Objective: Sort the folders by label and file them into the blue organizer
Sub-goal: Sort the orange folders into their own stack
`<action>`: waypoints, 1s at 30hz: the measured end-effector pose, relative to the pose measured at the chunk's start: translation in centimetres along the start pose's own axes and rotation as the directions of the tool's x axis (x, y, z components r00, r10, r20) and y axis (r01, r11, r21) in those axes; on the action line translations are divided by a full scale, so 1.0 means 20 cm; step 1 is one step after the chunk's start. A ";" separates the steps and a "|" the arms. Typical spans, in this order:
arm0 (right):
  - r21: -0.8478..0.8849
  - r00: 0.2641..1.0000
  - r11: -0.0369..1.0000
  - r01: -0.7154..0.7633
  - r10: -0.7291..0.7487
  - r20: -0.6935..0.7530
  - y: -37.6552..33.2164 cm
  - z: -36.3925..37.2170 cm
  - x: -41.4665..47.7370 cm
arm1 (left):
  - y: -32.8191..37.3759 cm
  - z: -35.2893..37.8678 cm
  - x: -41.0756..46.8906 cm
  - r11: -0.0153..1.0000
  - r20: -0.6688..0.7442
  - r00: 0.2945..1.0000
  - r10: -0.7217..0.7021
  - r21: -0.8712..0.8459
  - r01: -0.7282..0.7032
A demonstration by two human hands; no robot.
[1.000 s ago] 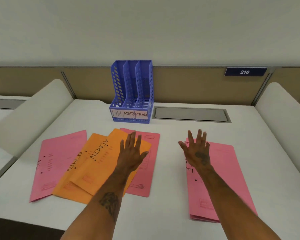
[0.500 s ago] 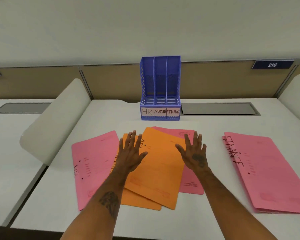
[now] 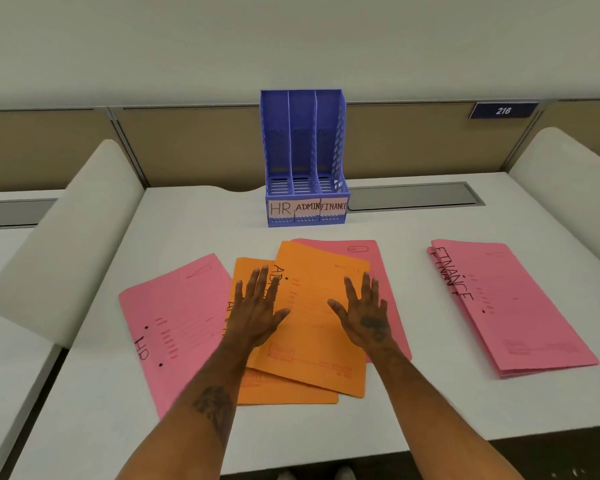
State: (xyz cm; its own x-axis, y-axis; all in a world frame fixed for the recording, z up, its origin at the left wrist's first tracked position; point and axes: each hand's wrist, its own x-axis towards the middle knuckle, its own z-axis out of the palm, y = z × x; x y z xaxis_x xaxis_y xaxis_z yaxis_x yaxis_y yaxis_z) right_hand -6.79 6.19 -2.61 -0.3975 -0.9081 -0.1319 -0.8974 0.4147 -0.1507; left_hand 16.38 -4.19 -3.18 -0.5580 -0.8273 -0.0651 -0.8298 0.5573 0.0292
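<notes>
Where writing is legible: blue organizer (image 3: 305,161), upper centre, slots marked HR, ADMIN, FINANCE; pink folder (image 3: 174,327) "HR", lower left; pink stack (image 3: 520,306) "FINANCE", right. Left hand (image 3: 257,313) and right hand (image 3: 368,317), fingers spread, holding nothing, partly cover the orange folders (image 3: 316,327)' lettering.

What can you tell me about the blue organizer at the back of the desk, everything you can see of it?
The blue organizer looks like perforated plastic and stands upright at the back of the white desk, against the partition. Two dividers split it into three tall slots, all empty. Paper labels on its low front lip read HR, ADMIN and FINANCE, from left to right. Nothing but the desk touches it; the folders and hands lie nearer the camera.
</notes>
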 end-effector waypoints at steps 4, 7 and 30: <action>0.039 0.998 0.999 -0.022 0.019 0.066 -0.01 0.04 -0.04 | 0.03 0.04 0.00 0.996 0.057 0.998 -0.031 -0.083 0.035; 0.081 0.988 0.996 -0.049 0.036 0.152 0.00 0.09 -0.07 | 0.05 0.07 -0.01 0.955 0.096 0.983 -0.159 -0.237 0.178; 0.357 0.943 0.925 -0.131 0.005 0.332 0.12 -0.02 -0.01 | 0.13 -0.24 0.06 0.172 0.317 0.890 -0.327 -0.906 0.386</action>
State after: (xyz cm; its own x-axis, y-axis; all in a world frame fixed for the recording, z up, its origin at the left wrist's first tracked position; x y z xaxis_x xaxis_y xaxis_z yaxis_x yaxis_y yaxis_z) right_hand -8.99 7.27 -2.62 -0.3162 -0.8349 -0.4506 -0.7092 0.5235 -0.4722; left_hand 13.56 -4.04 1.68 -0.2220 -0.8964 -0.3836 -0.3688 -0.2870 0.8841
